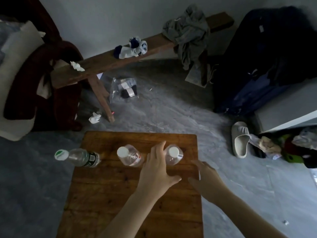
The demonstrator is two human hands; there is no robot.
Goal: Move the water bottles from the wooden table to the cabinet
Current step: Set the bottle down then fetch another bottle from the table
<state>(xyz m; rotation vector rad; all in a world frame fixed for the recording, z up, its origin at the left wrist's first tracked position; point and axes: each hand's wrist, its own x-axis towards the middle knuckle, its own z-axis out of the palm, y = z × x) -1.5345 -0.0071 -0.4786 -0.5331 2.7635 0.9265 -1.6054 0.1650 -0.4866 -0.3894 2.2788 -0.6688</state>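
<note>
Wooden worktop carries three bottles; none is lifted yet. Left hand, grip wide, reaches the right bottle; right hand hovers open beside. Next: close and lift.

Your left hand reaches forward, fingers straight and thumb spread wide. Your right hand hovers just beside it, fingers loosely extended, both forearms bare.
</note>
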